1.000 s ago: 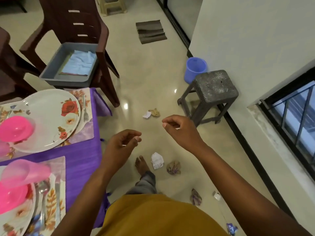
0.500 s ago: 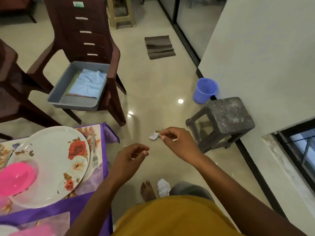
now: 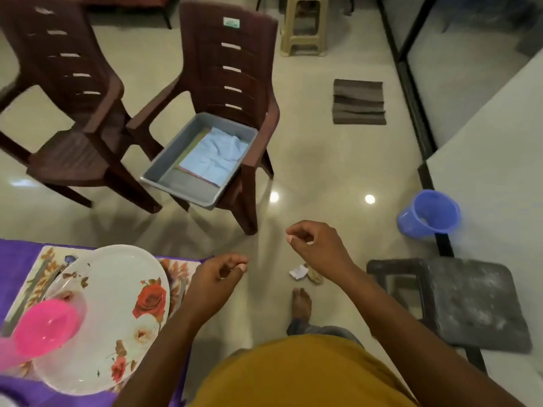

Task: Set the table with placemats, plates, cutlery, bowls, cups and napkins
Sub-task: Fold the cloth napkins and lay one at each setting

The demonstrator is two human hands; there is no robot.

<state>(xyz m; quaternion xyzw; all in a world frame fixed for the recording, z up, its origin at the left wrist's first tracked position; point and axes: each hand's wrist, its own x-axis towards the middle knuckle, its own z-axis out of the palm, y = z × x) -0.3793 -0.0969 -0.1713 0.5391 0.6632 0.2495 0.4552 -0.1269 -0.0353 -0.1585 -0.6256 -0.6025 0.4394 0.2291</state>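
A: Hands?

B: Both up over the floor, lower centre of frame. Left hand has fingers curled in, thumb near the fingertips, nothing visible in it. Right hand is the same, curled with thumb tip by the index finger, a bit higher and to the right. If either pinches sth tiny, can't tell. They're apart, not touching each other.

A: Table stuff?

B: Lower left. Purple tablecloth w/ a floral placemat on it. White plate w/ rose print sits on the placemat. Pink bowl rests on the plate's left part, at the frame's left edge. Sth grey like cutlery lies on the placemat just right of the plate, mostly hidden by the left forearm, so not sure.

A: Napkins?

B: Light blue cloth lies in a grey tray, centre of frame, on the seat of a brown plastic chair. Some coloured flat edges show under the cloth. A second brown chair stands upper left, beside the first.

A: Rest?

B: Blue bucket at right by the wall, dark stool lower right, folded dark mat upper right, beige stool top centre. Paper scraps on the floor below the right hand, and a bare foot just under them.
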